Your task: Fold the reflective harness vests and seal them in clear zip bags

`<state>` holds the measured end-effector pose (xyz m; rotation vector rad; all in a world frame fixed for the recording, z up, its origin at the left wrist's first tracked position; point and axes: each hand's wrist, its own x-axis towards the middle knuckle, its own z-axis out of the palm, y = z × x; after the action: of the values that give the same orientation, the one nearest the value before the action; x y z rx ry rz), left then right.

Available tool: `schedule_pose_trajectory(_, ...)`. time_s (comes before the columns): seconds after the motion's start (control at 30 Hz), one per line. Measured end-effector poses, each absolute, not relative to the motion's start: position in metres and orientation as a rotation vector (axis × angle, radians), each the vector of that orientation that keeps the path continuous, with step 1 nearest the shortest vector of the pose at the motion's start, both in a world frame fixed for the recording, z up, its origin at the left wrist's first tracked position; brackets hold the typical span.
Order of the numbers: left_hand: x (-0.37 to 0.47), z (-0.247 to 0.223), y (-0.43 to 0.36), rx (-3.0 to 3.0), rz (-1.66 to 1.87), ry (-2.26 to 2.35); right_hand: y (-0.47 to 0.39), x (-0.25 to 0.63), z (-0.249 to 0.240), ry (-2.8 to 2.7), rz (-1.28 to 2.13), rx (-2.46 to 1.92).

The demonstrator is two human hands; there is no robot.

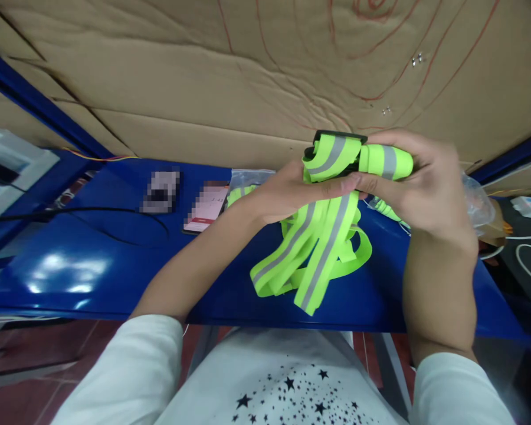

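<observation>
Above the blue table, both my hands grip a neon-yellow reflective strap (323, 254) with a grey stripe along its middle. My left hand (294, 189) pinches it from the left, thumb lying across the front near a black buckle (340, 136). Folded strap loops bulge over that buckle. On the other side, my right hand (425, 183) is wrapped round a rolled part of the strap, its thumb meeting the left thumb. Long ends hang from my hands to the table top, where more of the strap lies in loose loops. Some fingers are hidden behind the strap.
The blue table (92, 236) has a cardboard wall (181, 77) behind it. Left of my hands lie a blurred phone-like item (160, 192), a pink-and-white screen or card (206, 206) and a black cable (92, 209). A clear plastic bag (478, 203) is at right.
</observation>
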<state>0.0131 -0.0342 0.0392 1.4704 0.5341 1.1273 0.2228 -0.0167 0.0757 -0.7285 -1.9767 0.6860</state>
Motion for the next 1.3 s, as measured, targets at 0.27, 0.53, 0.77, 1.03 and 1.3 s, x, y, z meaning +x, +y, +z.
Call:
schedule_pose_trajectory(0.27, 0.016, 0.028, -0.027, 1.21, 0.948, 0.358, -0.046, 0.21, 0.089, -1.916, 0.366, -0.706)
schedule_pose_trajectory(0.53, 0.015, 0.047, -0.044, 1.266, 0.964, 0.323, -0.026, 0.222, 0.088, -2.168, 0.12, -0.535)
schedule_pose_trajectory(0.77, 0.019, 0.032, -0.03, 1.242, 1.005, 0.471, -0.006, 0.243, 0.095, -2.512, 0.599, -0.418)
schedule_pose_trajectory(1.03, 0.02, 0.026, -0.031, 1.165, 0.973, 0.502, 0.005, 0.242, 0.085, -2.264, 0.619, -0.827)
schedule_pose_trajectory(1.3, 0.023, 0.021, -0.025, 0.943, 0.93, 0.322, -0.006, 0.222, 0.076, -2.073, 0.254, -0.648)
